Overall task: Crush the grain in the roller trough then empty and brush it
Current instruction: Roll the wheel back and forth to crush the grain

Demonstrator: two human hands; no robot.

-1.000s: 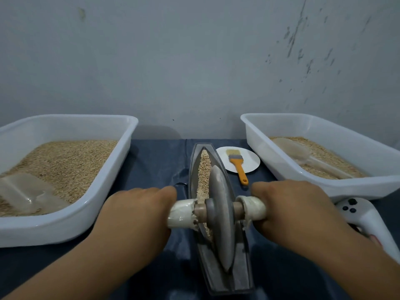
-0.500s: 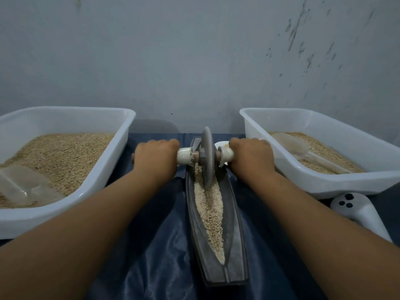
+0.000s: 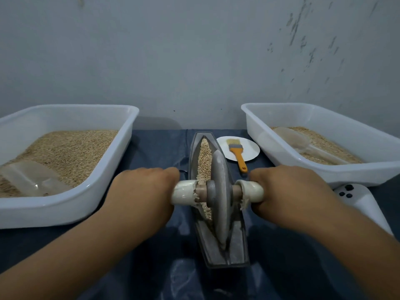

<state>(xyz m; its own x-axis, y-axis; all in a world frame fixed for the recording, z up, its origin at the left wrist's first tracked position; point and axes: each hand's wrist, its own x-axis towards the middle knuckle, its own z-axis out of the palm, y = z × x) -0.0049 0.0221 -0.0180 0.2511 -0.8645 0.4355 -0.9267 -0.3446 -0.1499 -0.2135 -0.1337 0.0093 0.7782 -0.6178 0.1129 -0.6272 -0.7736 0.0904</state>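
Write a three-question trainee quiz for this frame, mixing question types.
1. True or false: the orange-handled brush lies inside the right tub.
2. Where in the trough does the roller wheel sit? A) far end B) near half C) lifted clear
3. What does each hand grip?

Key
1. False: it rests on the white plate.
2. B; grain shows beyond it.
3. The left hand and right hand each grip a white axle handle.

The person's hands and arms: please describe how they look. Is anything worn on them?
Both the left hand and the right hand are bare: no gloves, rings, watch or bracelets show. Both forearms are bare too, with no sleeve visible up to the picture's lower edge.
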